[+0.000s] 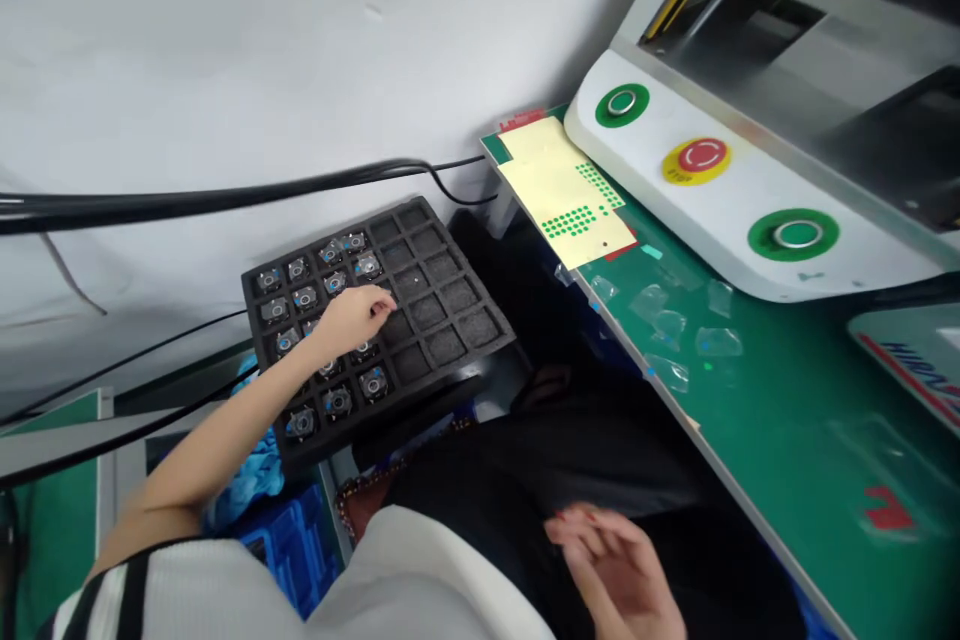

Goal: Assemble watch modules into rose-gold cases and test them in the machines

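My left hand (358, 315) reaches over a black foam tray (444, 347) divided into square pockets. Its fingers are curled together and pointing down; whatever they hold, if anything, is hidden. Small dark round-centred parts with bits of blue (374, 384) sit in the pockets on the tray's left side, one to a pocket. The pockets on the right side show bare foam. My right hand (619, 570) hovers above my lap, palm partly turned up. Its fingers are loosely bent and apart from the thumb, and nothing shows in them.
A white machine front (690, 190) with two green buttons and a red stop button stands on the green bench (757, 440). Yellow sheets with green dots (562, 190) and several clear film pieces (718, 342) lie there. Black cables (225, 205) run along the wall. Blue bins (300, 540) sit below.
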Demonstrator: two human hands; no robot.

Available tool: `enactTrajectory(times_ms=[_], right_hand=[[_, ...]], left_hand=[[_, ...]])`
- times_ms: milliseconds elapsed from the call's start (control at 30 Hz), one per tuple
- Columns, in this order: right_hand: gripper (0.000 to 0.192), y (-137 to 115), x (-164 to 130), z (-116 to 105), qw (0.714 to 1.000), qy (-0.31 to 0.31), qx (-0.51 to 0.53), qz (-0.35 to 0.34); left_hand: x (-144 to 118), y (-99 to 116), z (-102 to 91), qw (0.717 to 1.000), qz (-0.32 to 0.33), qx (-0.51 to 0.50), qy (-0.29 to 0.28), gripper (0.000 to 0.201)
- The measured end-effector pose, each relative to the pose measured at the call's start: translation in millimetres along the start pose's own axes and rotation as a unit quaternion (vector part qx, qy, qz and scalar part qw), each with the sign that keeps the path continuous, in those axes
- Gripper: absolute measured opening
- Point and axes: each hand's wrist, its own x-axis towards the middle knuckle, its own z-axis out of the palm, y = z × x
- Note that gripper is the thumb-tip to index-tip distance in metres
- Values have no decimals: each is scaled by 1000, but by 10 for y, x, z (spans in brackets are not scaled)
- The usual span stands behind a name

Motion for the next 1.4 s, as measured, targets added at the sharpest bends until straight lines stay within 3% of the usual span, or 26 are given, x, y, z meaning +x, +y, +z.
enactTrajectory(times_ms=[67,167,333,633,933,1400], right_hand=[[27,89,65,199,1000,-28,8,11],[26,177,142,318,1000,-25,9,10],[26,249,225,219,999,-30,12,18],[26,309,231,73,1000,2,25,8],[32,442,86,-27,998,35,54,14],[36,633,-42,-182,992,69,100,24]], left_hand=[[83,-267,141,998,-27,59,-22,12],[252,-509,184,990,-35,116,-69,12],[481,-652,206,975,-19,149,-164,21],[721,-888,104,963,-44,129,-235,25],[625,-825,-8,964,-47,124,-232,27],[522,-347,-79,958,-29,188,-214,26]])
